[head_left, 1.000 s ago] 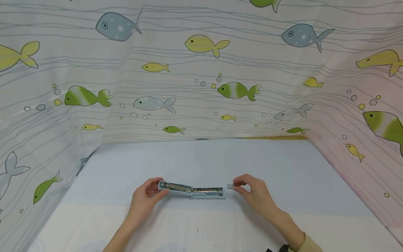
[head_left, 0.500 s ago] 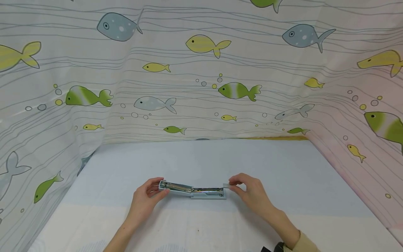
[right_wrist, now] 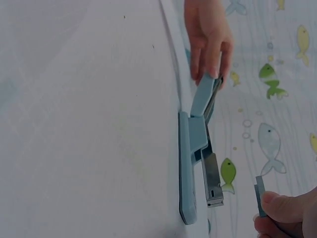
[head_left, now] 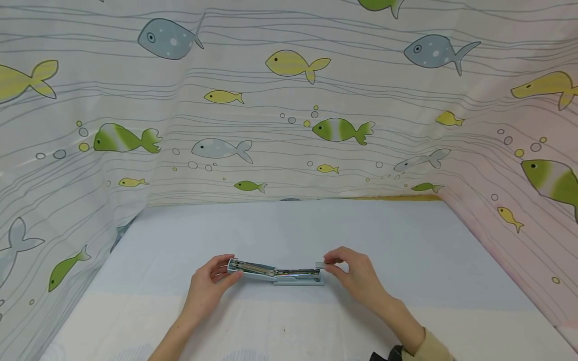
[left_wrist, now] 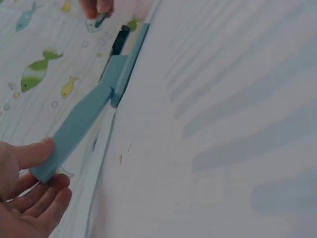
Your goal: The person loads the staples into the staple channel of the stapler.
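The left hand (head_left: pixel 209 276) grips the nine-o'clock end of the opened stapler (head_left: pixel 298 283) on the desk (head_left: pixel 289 230), and I fear the grey staple strip (head_left: pixel 320 264) the right hand (head_left: pixel 356 273) pinches near the three-o'clock end could snap if squeezed crookedly.

I see a person's bare left hand (head_left: pixel 209 281) and right hand (head_left: pixel 354 273), both with slender fingers (right_wrist: pixel 282 206). A beige sleeve (head_left: pixel 429 347) ends partway up the right forearm (head_left: pixel 399 318), beside a black object (head_left: pixel 395 353) cut off by the view's edge. The left forearm (head_left: pixel 173 337) is bare as far as I can see.
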Action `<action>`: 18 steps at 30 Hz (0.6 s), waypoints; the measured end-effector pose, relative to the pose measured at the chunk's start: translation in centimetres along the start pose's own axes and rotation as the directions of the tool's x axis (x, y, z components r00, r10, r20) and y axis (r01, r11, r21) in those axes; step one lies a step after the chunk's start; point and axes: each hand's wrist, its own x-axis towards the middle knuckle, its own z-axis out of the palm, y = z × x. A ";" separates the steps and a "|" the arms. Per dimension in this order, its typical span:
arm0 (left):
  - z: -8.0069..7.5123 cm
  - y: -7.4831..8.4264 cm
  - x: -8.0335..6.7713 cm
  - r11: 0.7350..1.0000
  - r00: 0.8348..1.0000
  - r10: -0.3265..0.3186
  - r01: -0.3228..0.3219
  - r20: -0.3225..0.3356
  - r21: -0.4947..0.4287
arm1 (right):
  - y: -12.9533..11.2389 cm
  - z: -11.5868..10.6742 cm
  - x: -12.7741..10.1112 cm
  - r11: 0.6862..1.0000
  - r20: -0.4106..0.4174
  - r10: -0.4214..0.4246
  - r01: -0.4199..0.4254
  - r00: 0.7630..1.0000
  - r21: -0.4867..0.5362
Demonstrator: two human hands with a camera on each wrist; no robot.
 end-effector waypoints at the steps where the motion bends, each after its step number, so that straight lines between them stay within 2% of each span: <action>1: 0.0 0.0 0.0 1.000 1.000 0.001 -0.001 0.000 0.000 | 0.0 0.1 0.0 1.000 0.000 -0.001 0.001 1.000 -0.003; 18: 0.0 0.0 -0.1 1.000 1.000 0.019 -0.019 -0.005 0.002 | -0.4 0.9 0.4 0.999 -0.009 -0.038 0.038 0.999 0.006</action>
